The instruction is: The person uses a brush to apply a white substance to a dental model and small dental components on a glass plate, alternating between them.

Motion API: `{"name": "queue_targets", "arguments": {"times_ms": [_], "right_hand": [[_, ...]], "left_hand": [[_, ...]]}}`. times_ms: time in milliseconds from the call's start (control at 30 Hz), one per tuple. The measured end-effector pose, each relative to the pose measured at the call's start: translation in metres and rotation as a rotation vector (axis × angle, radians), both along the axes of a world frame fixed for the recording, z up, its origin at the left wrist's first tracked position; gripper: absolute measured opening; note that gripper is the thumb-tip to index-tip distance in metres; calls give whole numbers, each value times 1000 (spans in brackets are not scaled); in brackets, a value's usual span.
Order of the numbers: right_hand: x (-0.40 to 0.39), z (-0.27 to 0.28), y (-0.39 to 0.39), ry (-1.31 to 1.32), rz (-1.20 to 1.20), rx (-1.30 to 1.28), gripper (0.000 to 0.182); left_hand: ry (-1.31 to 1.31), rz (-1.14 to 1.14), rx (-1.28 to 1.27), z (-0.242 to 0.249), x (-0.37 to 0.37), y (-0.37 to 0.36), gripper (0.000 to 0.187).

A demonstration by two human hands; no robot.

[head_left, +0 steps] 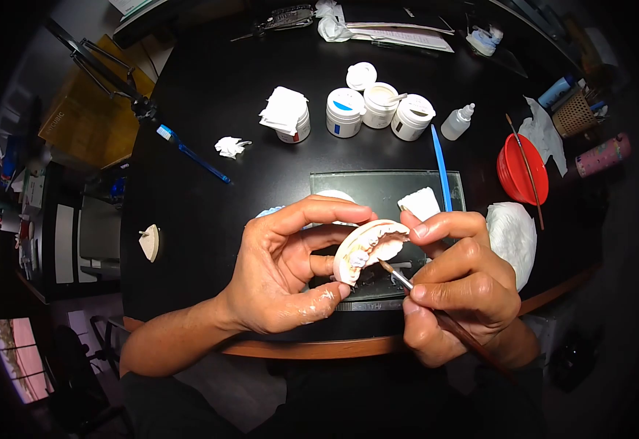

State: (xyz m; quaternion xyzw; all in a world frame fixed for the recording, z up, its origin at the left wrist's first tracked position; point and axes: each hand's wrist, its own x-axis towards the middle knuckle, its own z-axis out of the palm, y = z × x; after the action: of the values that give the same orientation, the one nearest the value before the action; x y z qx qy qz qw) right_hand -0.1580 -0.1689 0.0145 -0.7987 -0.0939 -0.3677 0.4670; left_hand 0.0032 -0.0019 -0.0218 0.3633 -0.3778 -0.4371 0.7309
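My left hand (283,271) grips a pale dental arch model (345,267) between thumb and fingers, tilted so its row of teeth shows. In my right hand (466,285) is a thin brush (401,280) with a dark handle. The brush tip is at the inner side of the arch, and my right index finger reaches the model's upper right end. Below and behind both hands lies a glass slab (378,183), partly hidden by them. A folded white pad (420,204) rests on the slab, beside a long blue tool (440,164).
Several white jars (343,113) stand at the back, with a dropper bottle (457,122) to their right. At the right are a red bowl (508,172) with a brush across it and a white cloth (513,245). A blue pen (202,161) and small model piece (149,244) lie left.
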Motion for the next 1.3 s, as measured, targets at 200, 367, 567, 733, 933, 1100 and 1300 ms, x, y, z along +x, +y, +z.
{"name": "queue_targets", "arguments": {"times_ms": [200,367,567,733,933,1100,1300], "right_hand": [[-1,1,1,27,22,-27,19],[-1,1,0,38,31,-45,16],[-1,1,2,42,13,-55,15],[0,2,1,49,20,-66,16],[1,2,1,53,23,-71,16],[1,2,1,51,27,-64,15],[0,-1,-1,39,49,-3,17]], "left_hand": [[-54,-10,11,1,1,1,66],[-60,-7,-4,-1,0,1,65],[-61,-11,14,0,0,1,65],[-66,-11,-11,-2,1,1,65],[-74,-12,-19,-3,2,0,66],[-75,-15,-12,-3,2,0,66],[-97,-6,17,-1,2,1,65]]}}
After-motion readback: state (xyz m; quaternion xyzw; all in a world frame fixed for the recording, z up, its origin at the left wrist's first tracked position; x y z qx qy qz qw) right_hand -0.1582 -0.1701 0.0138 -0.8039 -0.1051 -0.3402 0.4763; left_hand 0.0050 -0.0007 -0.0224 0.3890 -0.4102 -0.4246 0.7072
